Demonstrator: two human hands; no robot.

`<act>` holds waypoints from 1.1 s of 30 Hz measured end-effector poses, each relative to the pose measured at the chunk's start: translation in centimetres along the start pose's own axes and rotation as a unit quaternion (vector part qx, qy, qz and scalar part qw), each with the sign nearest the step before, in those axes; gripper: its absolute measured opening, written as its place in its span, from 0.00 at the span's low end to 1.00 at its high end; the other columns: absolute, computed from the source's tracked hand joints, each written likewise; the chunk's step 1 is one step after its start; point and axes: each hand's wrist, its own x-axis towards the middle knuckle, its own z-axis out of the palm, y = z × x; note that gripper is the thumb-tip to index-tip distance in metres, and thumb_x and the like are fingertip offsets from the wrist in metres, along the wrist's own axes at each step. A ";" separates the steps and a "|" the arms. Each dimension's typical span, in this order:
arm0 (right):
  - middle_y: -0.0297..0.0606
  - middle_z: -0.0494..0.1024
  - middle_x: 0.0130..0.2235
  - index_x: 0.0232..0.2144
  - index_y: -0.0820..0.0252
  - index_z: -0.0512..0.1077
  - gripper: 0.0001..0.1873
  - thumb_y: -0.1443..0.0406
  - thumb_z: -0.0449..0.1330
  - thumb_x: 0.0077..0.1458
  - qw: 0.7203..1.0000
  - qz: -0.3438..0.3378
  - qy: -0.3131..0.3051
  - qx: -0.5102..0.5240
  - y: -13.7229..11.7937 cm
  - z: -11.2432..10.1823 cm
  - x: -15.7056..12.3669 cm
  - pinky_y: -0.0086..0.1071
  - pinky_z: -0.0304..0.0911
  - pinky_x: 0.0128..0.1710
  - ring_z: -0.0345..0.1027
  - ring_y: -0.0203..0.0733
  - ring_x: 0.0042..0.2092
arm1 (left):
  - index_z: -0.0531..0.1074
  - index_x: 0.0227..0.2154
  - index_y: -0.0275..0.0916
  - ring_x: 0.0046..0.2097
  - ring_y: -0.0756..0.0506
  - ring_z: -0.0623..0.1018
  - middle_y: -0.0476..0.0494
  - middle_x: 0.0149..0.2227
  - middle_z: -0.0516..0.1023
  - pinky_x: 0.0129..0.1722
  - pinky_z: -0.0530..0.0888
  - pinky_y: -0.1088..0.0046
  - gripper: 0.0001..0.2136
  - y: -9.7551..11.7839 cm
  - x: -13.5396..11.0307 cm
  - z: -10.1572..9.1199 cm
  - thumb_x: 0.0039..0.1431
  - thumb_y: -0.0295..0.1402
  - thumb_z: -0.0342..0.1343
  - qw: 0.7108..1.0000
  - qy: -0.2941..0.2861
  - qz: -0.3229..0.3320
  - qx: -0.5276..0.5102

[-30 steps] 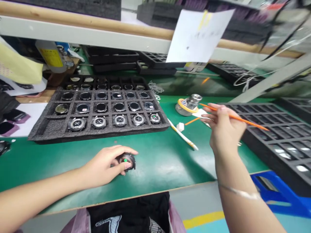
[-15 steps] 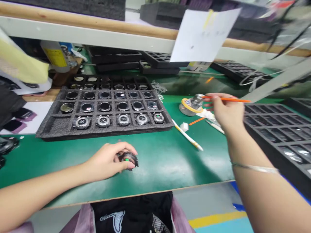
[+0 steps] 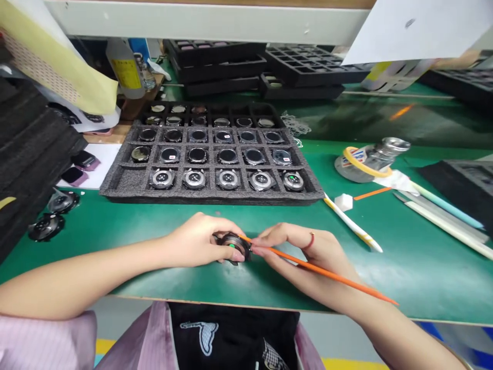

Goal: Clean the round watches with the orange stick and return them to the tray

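My left hand (image 3: 198, 241) is closed around a small round watch body (image 3: 233, 246) with a green dot, holding it on the green mat near the front edge. My right hand (image 3: 304, 252) pinches a thin orange stick (image 3: 331, 275) whose tip touches the watch body; the stick's tail runs back to the lower right. Just behind both hands lies a grey foam tray (image 3: 123, 182) with rows of round watch bodies in its pockets.
A white pen (image 3: 352, 222) and a small white block (image 3: 344, 201) lie right of the tray. A metal dispenser with a yellow ring (image 3: 370, 159), more sticks (image 3: 442, 221), black trays (image 3: 308, 64) at the back, loose watch parts (image 3: 46, 226) at left.
My right hand came down from beside the dispenser and brought the orange stick's tip to the watch body. My left hand kept hold of it. The view dropped and shifted right.
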 end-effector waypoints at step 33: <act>0.32 0.79 0.33 0.33 0.54 0.67 0.10 0.74 0.60 0.63 0.974 0.069 0.214 0.040 0.0 5.7 -5.3 0.22 0.72 0.34 0.77 0.33 0.35 | 0.78 0.40 0.35 0.28 0.49 0.84 0.47 0.33 0.84 0.28 0.79 0.78 0.09 -0.6 0.2 0.5 0.59 0.34 0.66 0.999 -0.003 0.029 -0.030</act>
